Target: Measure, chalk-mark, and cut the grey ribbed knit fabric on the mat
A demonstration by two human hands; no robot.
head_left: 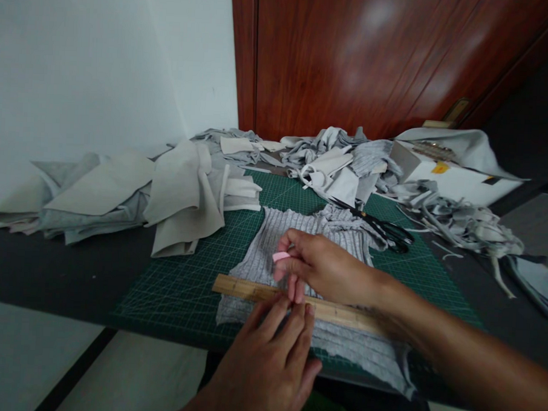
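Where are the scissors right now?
In the head view the scissors lie on the green cutting mat, right of centre, just beyond the grey ribbed fabric and in front of the heap of grey scraps, away from both hands.

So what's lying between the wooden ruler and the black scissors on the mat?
In the head view, grey ribbed fabric spreads from under the wooden ruler back toward the black scissors. The right hand, pinching pink chalk, is over that stretch.
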